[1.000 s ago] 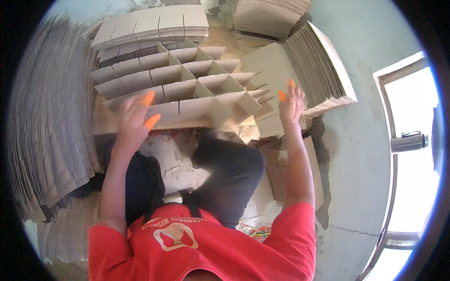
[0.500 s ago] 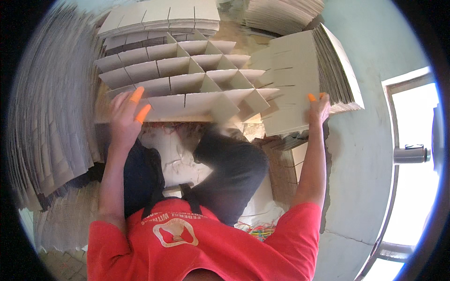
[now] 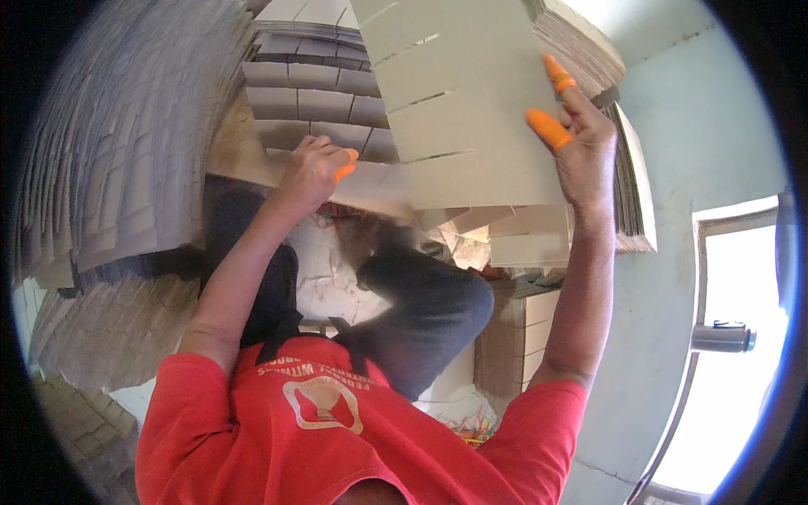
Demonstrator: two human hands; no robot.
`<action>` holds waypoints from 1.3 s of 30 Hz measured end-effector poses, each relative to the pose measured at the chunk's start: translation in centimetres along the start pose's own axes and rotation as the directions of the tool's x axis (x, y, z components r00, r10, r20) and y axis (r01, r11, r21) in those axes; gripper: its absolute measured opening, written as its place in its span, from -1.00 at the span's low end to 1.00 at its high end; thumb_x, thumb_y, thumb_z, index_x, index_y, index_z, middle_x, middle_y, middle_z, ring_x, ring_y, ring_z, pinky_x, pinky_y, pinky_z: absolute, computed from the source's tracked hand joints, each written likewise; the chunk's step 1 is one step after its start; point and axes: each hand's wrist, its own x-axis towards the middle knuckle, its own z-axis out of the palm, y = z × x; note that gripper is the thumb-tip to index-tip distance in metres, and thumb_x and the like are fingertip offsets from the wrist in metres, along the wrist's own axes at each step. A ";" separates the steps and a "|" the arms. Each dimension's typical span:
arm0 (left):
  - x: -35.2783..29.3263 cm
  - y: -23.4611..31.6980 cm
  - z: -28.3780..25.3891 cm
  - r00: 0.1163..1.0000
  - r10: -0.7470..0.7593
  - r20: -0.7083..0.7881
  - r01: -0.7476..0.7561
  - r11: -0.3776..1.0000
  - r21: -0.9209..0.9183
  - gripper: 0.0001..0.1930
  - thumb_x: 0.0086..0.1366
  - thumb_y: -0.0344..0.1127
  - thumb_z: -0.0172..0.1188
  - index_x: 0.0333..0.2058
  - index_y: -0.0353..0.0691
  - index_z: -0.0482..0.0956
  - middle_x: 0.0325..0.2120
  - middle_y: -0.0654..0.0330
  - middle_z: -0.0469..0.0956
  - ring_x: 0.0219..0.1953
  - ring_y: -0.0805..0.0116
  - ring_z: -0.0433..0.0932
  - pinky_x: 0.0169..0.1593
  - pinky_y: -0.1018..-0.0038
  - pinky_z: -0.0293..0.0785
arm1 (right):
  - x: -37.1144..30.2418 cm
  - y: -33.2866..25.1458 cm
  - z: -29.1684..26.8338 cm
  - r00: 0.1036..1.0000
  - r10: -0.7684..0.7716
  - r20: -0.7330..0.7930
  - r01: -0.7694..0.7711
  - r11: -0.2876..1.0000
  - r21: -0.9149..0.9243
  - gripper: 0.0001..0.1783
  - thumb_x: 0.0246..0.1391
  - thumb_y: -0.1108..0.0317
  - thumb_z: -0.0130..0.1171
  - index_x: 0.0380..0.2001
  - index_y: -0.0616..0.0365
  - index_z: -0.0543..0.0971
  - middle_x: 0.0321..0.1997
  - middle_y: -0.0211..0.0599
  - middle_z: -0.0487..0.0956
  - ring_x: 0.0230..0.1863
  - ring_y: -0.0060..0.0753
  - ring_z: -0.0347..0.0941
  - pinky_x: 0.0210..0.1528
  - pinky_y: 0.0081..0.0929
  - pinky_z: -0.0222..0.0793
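A large slotted cardboard sheet (image 3: 471, 109) hangs raised in front of me, covering the right part of the divider grid. My right hand (image 3: 576, 135) grips it at its right edge, with orange finger covers on the thumb and a finger. My left hand (image 3: 316, 172), also with orange covers, is closed at the front cardboard strip (image 3: 370, 183) of the grid. Behind that strip stand several parallel slotted cardboard strips (image 3: 324, 105) in rows. The crossing pieces are hidden behind the raised sheet.
Tall stacks of cardboard (image 3: 143, 151) fill the left side. More cardboard stacks stand at the back right (image 3: 581, 50) and beside my right arm (image 3: 635, 185). A cardboard pile (image 3: 513, 337) is by my knee. A pale wall (image 3: 665, 143) and a bright window (image 3: 749, 337) lie right.
My right hand has lifted the slotted sheet from the right-hand stack and brought it left over the grid. My left hand has moved right along the front strip. The view has shifted.
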 end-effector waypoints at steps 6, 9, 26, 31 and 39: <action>-0.6 -0.2 0.3 1.000 0.019 0.014 -0.019 1.000 -0.025 -0.81 -0.03 -0.43 0.19 -0.37 -0.19 0.62 -0.48 0.21 0.60 -0.36 0.22 0.51 -0.25 0.32 0.42 | 1.4 1.7 4.7 0.989 -0.079 0.122 0.081 0.997 -0.012 -0.25 -0.08 0.64 0.34 0.25 0.06 0.43 -0.48 -0.65 0.24 -0.47 -0.69 0.09 -0.33 -0.82 0.17; -0.3 0.3 -0.1 0.999 -0.013 0.036 0.015 0.998 -0.062 -0.83 0.02 -0.47 0.23 -0.35 -0.28 0.65 -0.49 0.12 0.59 -0.39 0.17 0.53 -0.27 0.27 0.48 | 1.1 1.4 6.8 0.980 -0.081 0.184 0.093 0.994 -0.054 -0.28 -0.06 0.65 0.31 0.24 0.11 0.43 -0.45 -0.69 0.17 -0.45 -0.69 0.09 -0.28 -0.82 0.16; 0.1 -0.7 0.9 1.000 -0.019 -0.005 0.019 0.999 -0.031 -0.92 -0.08 -0.46 0.13 -0.51 -0.18 0.53 -0.58 0.20 0.53 -0.42 0.21 0.50 -0.32 0.29 0.43 | 1.7 2.1 7.8 0.966 0.015 0.257 0.011 0.995 -0.099 -0.27 0.01 0.68 0.27 0.29 0.19 0.35 -0.16 -0.59 0.58 -0.20 -0.81 0.35 -0.06 -0.73 0.36; 0.1 -0.5 0.7 0.999 -0.023 -0.023 0.021 0.997 -0.071 -0.90 -0.09 -0.47 0.14 -0.51 -0.18 0.53 -0.58 0.21 0.53 -0.43 0.22 0.50 -0.32 0.30 0.42 | 0.9 3.9 9.0 0.968 -0.045 0.246 0.011 0.990 0.140 -0.30 0.01 0.69 0.25 0.27 0.26 0.35 -0.13 -0.53 0.60 -0.19 -0.78 0.40 -0.05 -0.71 0.37; 0.4 -0.7 0.9 0.998 -0.029 0.050 0.034 0.995 -0.097 -0.86 -0.01 -0.51 0.21 -0.40 -0.28 0.63 -0.53 0.09 0.57 -0.42 0.11 0.52 -0.30 0.23 0.46 | 2.2 3.9 13.3 0.885 -0.209 0.415 0.220 0.975 0.021 -0.30 -0.08 0.61 0.31 0.21 0.28 0.38 0.22 0.12 0.43 0.13 -0.27 0.52 0.09 -0.41 0.40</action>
